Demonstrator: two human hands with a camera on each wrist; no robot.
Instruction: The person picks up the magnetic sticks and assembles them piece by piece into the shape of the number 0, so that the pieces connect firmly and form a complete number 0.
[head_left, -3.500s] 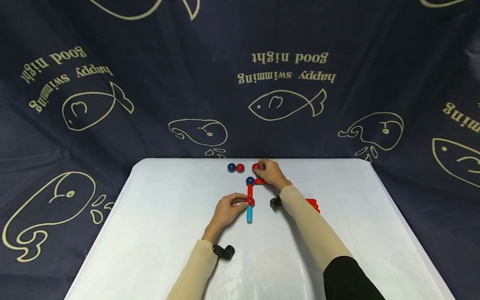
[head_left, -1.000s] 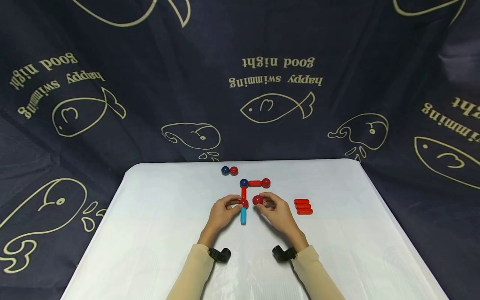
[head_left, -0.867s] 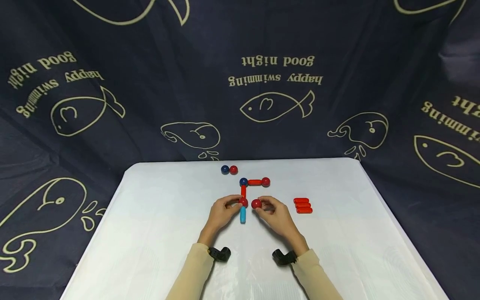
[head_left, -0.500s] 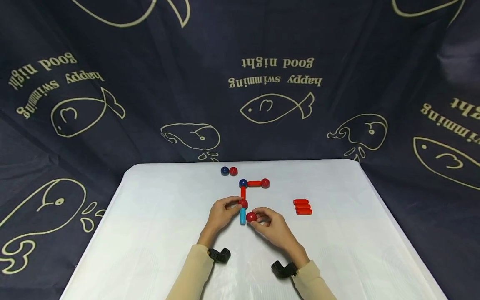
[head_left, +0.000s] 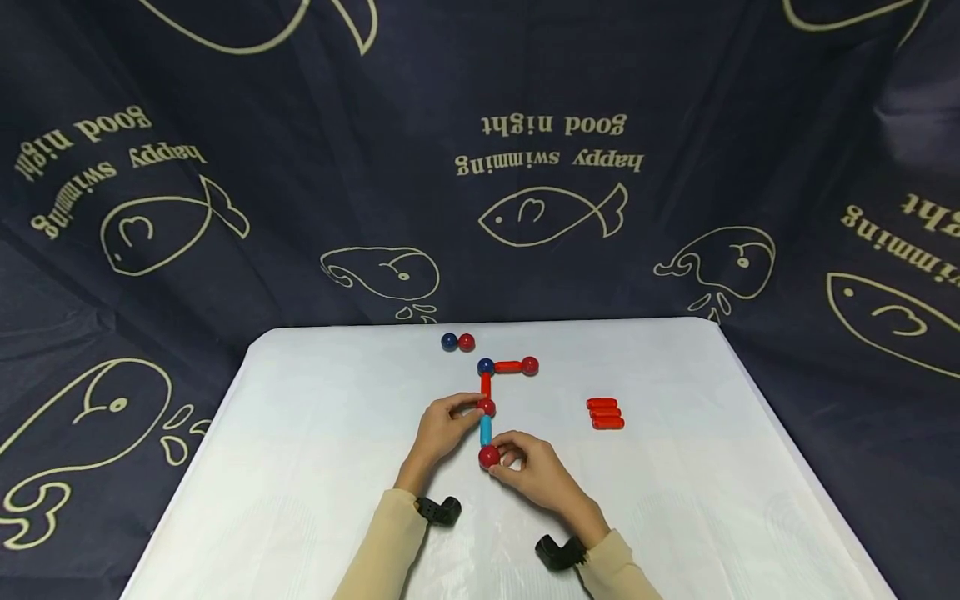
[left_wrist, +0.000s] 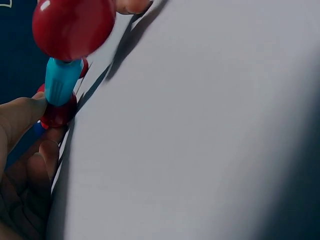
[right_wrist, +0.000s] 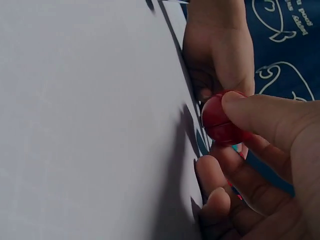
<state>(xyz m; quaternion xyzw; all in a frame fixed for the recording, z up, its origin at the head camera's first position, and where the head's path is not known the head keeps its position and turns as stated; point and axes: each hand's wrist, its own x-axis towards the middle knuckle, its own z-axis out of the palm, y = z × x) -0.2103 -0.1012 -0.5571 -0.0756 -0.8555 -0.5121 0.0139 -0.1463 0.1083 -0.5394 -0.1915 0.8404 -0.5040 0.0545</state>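
My left hand (head_left: 442, 432) pinches the middle red ball (head_left: 487, 407), which joins a red stick (head_left: 486, 385) above it and a blue stick (head_left: 486, 430) below it. At the near end of the blue stick, my right hand (head_left: 542, 475) grips another red ball (head_left: 489, 456) between thumb and fingers. In the left wrist view this ball (left_wrist: 73, 27) meets the end of the blue stick (left_wrist: 62, 82). At the far end of the upright red stick is a dark blue ball (head_left: 486, 367), from which a red stick (head_left: 508, 367) runs right to a red ball (head_left: 530, 366).
A dark blue ball (head_left: 449, 342) and a red ball (head_left: 467, 342) lie side by side near the far edge of the white table (head_left: 337, 400). Three red sticks (head_left: 604, 413) lie stacked in a row to the right. A dark patterned cloth (head_left: 300, 167) hangs behind.
My right hand has moved toward me and left, bringing its red ball from beside the blue stick to the stick's near end. My left hand has stayed on the middle ball.
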